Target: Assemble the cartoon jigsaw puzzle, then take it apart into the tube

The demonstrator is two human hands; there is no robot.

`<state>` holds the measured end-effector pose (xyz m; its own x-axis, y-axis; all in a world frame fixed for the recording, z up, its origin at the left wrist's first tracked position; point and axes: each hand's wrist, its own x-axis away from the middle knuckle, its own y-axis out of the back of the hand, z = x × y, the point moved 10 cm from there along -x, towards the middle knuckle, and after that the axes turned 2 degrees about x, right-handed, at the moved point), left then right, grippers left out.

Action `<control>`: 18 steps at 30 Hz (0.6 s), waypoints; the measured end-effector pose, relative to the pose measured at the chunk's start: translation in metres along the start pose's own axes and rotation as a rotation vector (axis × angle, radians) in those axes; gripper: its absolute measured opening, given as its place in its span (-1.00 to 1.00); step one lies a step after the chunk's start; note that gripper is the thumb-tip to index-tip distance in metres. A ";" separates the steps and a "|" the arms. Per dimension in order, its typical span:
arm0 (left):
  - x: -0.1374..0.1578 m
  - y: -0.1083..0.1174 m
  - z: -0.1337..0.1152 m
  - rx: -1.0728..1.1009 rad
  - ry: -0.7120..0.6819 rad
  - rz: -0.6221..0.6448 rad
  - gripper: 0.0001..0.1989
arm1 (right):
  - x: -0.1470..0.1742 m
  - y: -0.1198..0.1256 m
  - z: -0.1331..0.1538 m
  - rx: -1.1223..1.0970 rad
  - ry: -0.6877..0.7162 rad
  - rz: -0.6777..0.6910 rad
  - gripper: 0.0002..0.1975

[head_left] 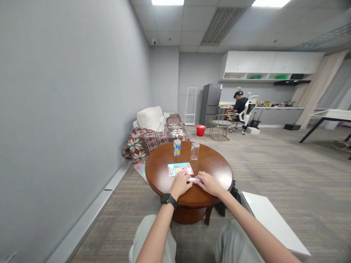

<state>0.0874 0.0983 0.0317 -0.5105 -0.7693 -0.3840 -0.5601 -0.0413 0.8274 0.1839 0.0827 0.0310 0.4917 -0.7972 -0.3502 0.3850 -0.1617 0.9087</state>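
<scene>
So it's a plain gray room with streaky gray carpet point(153, 219), and the round table point(216, 164) under the fingers is glossy reddish-brown, looks like wood. The thing in play is a slim, pale strip point(192, 179) with some colored print, right between the fingertips, over the near half of the table; can't tell what it's made of. Left hand point(180, 183) has its fingers pinched on one end, right hand point(208, 183) has its fingers closed on the other. Just past the left fingers lies a flat, rectangular card point(175, 169) with bright cartoon art. Farther beyond the fingers stand two upright cylinders: a printed blue-and-yellow can point(177, 149) and, to its right, a see-through jar point(195, 151) with a silvery lid. As for pose, both forearms reach forward and angle inward, palms mostly down, knuckles up, hands nearly meeting. There's a black watch point(169, 199) behind the left fingers, on that wrist.
</scene>
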 end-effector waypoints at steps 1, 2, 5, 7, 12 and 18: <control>0.001 -0.001 -0.004 -0.014 -0.031 0.014 -0.85 | -0.003 0.001 0.002 -0.033 0.006 0.023 -0.68; 0.001 -0.002 -0.006 -0.020 -0.050 0.026 -0.84 | -0.008 0.002 0.003 -0.069 0.011 0.048 -0.66; 0.001 -0.003 -0.004 0.028 -0.045 0.038 -0.84 | -0.027 -0.002 -0.006 -0.083 -0.047 0.263 -0.59; 0.000 -0.004 0.004 0.162 0.008 0.034 -0.87 | -0.047 0.010 -0.028 -0.023 -0.175 0.298 -0.46; -0.002 -0.015 0.031 0.720 0.216 0.058 -0.81 | -0.107 0.089 -0.072 0.151 -0.386 -0.191 -0.58; -0.003 -0.019 0.041 0.852 0.285 0.044 -0.64 | -0.144 0.079 -0.111 0.207 -0.699 -0.135 -0.35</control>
<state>0.0721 0.1274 0.0003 -0.4249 -0.8929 -0.1490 -0.8958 0.3911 0.2110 0.2302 0.2493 0.1281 -0.1877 -0.9359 -0.2980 0.2177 -0.3355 0.9165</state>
